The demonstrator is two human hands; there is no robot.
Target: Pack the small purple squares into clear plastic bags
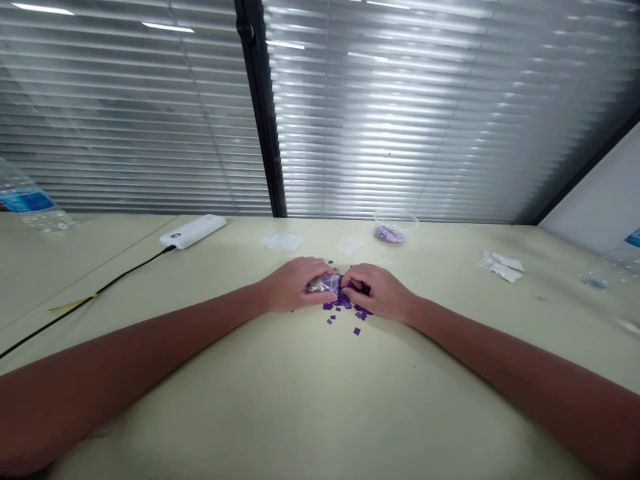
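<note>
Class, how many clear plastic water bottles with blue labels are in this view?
2: one clear plastic water bottle at the far left of the pale table, and a second clear plastic water bottle at the far right, cut off by the picture's edge.

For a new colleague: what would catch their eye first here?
The left hand and right hand meet on the table, pinching a clear plastic bag over scattered purple squares. Behind them sit a clear tub of lilac pieces and, further left, a white power bank.
</note>
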